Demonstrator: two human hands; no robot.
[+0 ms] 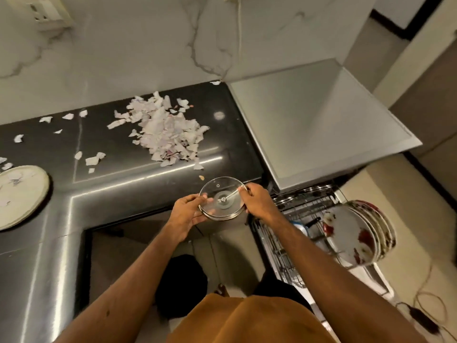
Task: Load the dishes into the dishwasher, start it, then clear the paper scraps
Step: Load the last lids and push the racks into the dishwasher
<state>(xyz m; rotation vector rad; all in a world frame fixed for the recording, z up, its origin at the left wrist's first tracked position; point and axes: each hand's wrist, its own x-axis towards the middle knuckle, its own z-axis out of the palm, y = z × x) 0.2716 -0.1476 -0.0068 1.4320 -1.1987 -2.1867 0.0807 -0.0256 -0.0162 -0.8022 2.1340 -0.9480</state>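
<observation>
A mustard-brown top (249,320) is worn over the torso, seen from above at the bottom of the head view, with a soft fold running across its front. Both forearms are left bare, no sleeve, watch or ring being visible on the left hand (189,214) or the right hand (257,200). Below the top, dark legwear (181,283), possibly shorts, is made out, though its cut is lost in shadow.

Black countertop (123,174) bears a paper scraps pile (168,129) and a pale plate (22,196).
</observation>
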